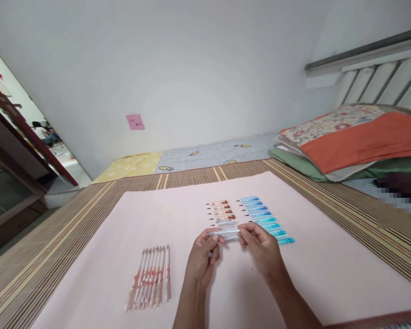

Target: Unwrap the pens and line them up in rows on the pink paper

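My left hand [204, 256] and my right hand [258, 241] are both closed on a whitish, partly see-through pen [228, 233], held level over the pale pink sheet. The left fingers pinch its left end and the right fingers its right end. Just beyond it lies a column of brown-ended pencils [222, 209], tips to the left. To the right of these is a column of blue and teal pencils [260, 211], partly behind my right hand. Several pens with pink and red patterns [150, 276] lie side by side left of my hands.
The pink sheet [99, 256] lies on a striped mat [30, 260]. Folded bedding with an orange band [363, 141] sits at the right, by a bed rail [366, 48]. A pink note [135, 122] is on the wall. Beyond the doorway at left, a person [47, 135] is visible.
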